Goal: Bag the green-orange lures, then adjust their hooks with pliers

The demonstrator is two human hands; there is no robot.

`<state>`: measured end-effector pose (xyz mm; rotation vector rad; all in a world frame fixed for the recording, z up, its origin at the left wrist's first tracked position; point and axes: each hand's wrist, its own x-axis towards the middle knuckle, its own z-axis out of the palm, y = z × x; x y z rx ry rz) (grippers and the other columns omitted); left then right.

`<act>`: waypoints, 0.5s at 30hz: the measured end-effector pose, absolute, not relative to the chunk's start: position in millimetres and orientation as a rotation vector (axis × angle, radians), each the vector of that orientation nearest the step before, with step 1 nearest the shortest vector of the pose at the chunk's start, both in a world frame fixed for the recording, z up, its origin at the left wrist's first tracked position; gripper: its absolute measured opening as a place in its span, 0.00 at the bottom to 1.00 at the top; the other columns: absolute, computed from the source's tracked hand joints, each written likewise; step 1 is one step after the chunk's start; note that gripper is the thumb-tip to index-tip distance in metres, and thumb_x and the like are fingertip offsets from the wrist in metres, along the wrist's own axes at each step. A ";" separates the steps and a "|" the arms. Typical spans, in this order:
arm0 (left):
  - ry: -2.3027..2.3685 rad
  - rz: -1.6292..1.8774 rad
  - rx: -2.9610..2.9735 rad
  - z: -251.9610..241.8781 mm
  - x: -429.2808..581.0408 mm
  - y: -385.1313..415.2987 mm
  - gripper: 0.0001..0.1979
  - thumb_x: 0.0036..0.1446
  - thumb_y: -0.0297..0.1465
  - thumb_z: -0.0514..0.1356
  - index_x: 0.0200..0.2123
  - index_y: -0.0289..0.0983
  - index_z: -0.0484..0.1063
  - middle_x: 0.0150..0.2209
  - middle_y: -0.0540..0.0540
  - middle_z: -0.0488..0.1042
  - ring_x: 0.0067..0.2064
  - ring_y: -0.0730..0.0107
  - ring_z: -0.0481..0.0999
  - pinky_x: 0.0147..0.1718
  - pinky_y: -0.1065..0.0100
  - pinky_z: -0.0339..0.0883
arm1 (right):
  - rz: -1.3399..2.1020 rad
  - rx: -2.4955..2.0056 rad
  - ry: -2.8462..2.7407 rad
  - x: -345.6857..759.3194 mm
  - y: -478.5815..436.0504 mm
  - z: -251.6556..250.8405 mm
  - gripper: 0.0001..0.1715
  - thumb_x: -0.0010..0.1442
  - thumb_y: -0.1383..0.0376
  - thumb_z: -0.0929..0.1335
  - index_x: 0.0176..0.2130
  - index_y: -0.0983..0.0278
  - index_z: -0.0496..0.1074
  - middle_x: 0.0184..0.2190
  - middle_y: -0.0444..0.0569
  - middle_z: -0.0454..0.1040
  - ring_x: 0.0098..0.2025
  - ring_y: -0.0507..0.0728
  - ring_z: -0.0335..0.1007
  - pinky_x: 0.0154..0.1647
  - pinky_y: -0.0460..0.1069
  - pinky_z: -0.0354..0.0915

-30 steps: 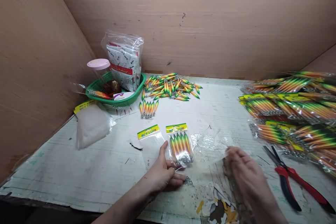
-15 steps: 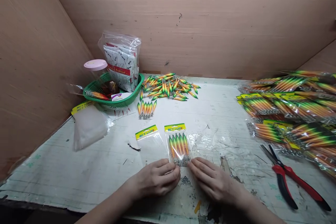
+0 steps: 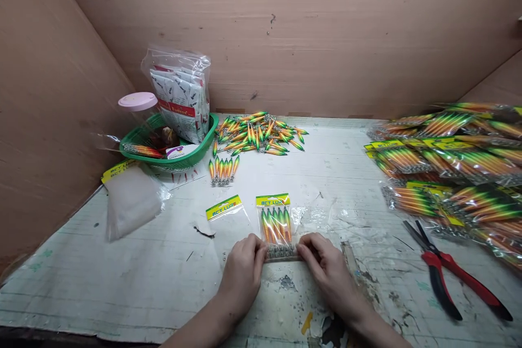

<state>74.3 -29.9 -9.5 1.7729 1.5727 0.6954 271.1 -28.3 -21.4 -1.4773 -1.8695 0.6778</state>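
Observation:
A clear plastic packet of fishing lures (image 3: 276, 225) with a yellow and green header lies on the table in front of me. Several green and orange lures stand side by side inside it, their metal hooks at the near end. My left hand (image 3: 243, 267) pinches the packet's lower left corner. At the lower right corner, my right hand (image 3: 323, 266) pinches the plastic between thumb and fingers. An unfilled packet with a yellow header (image 3: 224, 208) lies just left of the filled one, its lower part partly behind my left hand.
Loose lures (image 3: 256, 133) form a heap at the back, with a small row of lures (image 3: 223, 170) nearer. A green basket (image 3: 183, 160) and a stack of clear bags (image 3: 132, 201) are at left. Filled packets (image 3: 452, 160) and red-handled pliers (image 3: 442, 263) lie right.
Both hands have turned from lying flat-fingered beside the packet's lower end to pinching its bottom corners. The lures' hooks now sit in a more even row. The view has shifted slightly.

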 end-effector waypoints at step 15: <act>2.051 0.099 1.915 11.5 91.5 -4.1 0.12 0.62 0.31 0.50 0.28 0.35 0.67 0.35 0.40 0.70 0.35 0.58 0.73 0.31 0.65 0.58 | 0.494 -1.746 -1.742 257.6 -7.6 -27.0 0.06 0.58 0.69 0.60 0.31 0.61 0.65 0.30 0.48 0.67 0.30 0.56 0.67 0.31 0.49 0.64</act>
